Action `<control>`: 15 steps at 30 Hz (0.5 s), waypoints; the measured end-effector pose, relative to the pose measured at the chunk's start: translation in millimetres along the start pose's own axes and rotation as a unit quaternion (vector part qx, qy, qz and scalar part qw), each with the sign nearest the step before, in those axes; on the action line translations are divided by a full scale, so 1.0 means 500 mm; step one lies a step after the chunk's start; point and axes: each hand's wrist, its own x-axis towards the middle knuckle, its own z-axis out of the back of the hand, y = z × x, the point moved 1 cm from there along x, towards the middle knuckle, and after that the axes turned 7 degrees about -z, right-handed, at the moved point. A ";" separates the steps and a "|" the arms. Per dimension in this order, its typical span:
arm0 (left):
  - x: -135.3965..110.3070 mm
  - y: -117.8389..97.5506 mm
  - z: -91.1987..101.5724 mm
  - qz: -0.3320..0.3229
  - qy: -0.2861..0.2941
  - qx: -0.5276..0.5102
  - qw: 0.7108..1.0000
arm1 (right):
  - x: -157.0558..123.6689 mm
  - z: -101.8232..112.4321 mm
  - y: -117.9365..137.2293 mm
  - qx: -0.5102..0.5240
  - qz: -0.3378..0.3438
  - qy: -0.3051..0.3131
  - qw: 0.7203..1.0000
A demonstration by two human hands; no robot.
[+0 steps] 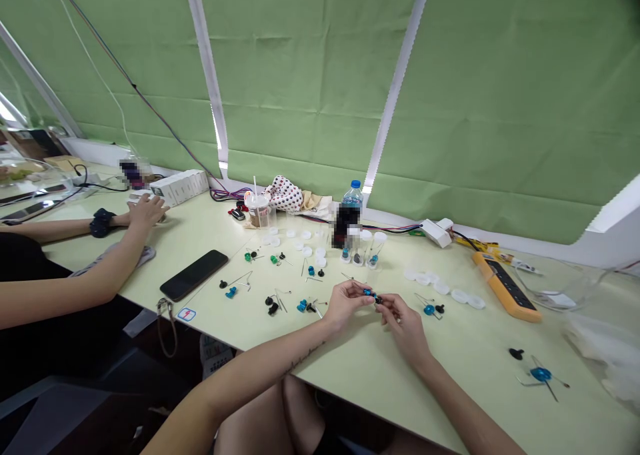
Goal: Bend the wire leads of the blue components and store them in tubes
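Note:
Above the pale table, my left hand pinches a small blue-and-black part between thumb and fingers. From the other side, the fingers of my right hand close on the black end of the same part. Its exact kind is too small to make out. Left of my hands lie blue pieces with black pieces and thin metal pins. To the right are another blue piece and a black piece. Behind my hands stand clear tubes with white caps and small parts inside.
White caps lie in a row to the right, near an orange power strip. A black phone rests at the left. Farther back are a drink cup and a bottle. A co-worker's hand touches white boxes.

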 end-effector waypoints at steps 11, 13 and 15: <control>0.001 -0.005 -0.002 -0.001 -0.005 -0.006 1.000 | 0.002 0.001 -0.001 0.010 -0.007 -0.007 1.000; 0.002 -0.005 -0.002 0.001 -0.006 -0.005 1.000 | 0.003 0.000 -0.002 0.008 -0.005 -0.010 1.000; 0.002 -0.005 -0.002 0.006 -0.006 -0.002 1.000 | 0.003 0.000 -0.001 0.006 -0.007 -0.009 1.000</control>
